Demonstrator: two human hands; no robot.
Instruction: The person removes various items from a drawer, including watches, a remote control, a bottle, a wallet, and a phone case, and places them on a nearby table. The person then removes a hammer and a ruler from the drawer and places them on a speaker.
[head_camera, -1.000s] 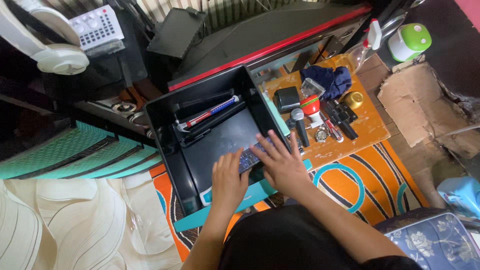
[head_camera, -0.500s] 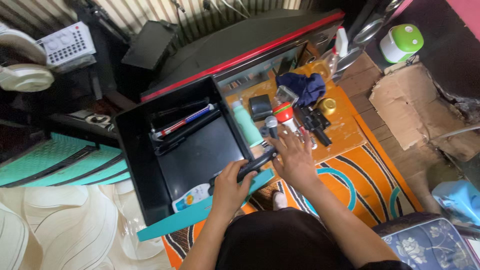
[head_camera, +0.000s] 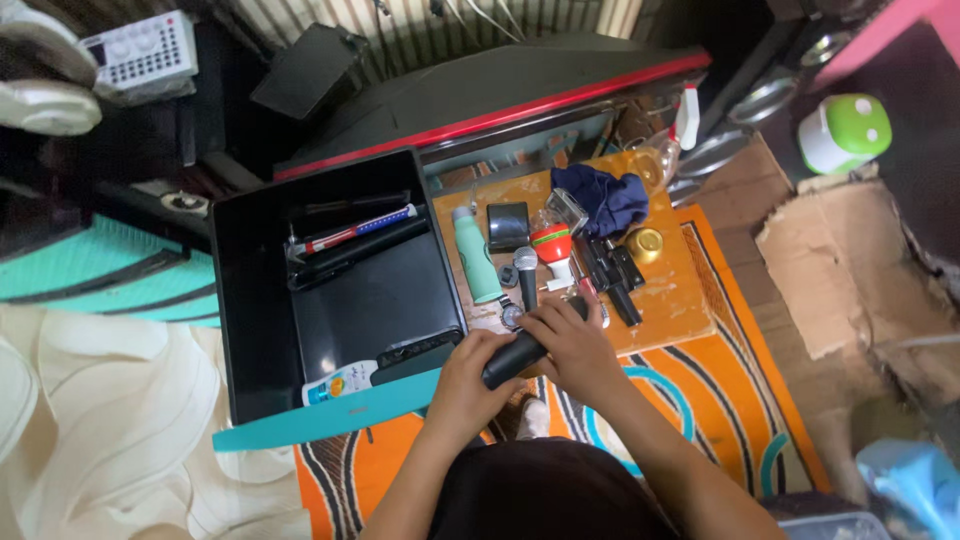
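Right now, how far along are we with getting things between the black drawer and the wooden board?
Done: a striped pen and a small white tube lie in the black drawer. In hand: the left hand and right hand together grip a dark cylindrical item at the drawer's front corner. Left: green bottle, microphone, blue cloth and other small items sit on the wooden board.

Both forearms enter from the bottom edge and converge toward the centre of the view. The left hand (head_camera: 468, 375) is palm down, wrist slightly bent, fingers curled in a closed grasp. The right hand (head_camera: 572, 342) lies just beside it, touching or nearly touching, fingers bent and closed over the same grasp from the other side. Both arms are bare from elbow to wrist and partly flexed at the elbows.
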